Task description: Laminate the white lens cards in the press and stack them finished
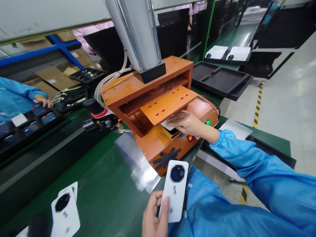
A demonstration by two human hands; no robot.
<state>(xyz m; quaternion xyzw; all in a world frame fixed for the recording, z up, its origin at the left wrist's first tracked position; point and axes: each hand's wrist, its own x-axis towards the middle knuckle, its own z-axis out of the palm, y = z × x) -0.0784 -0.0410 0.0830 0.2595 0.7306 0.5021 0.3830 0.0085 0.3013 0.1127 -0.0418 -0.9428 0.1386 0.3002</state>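
Note:
My left hand (pixel 154 215) grips a white phone (pixel 175 197) near the table's front edge, its back turned up and its dark octagonal camera at the top. The thumb presses on the back. Inside the orange press (pixel 148 95), my right hand (pixel 185 123) reaches under the upper plate (pixel 170 102). Its fingers are closed on a white phone (pixel 167 125), mostly covered by the hand and plate, over a dark recess in the base. Two more white phones (pixel 64 215) overlap on the green table at lower left.
A clear plastic sheet (pixel 138 161) lies left of the press. A black knob (pixel 93 107) on an arm juts out there. Black trays (pixel 217 77) stand behind at right. At far left, a co-worker's hand (pixel 43 100) rests over a tray of phones.

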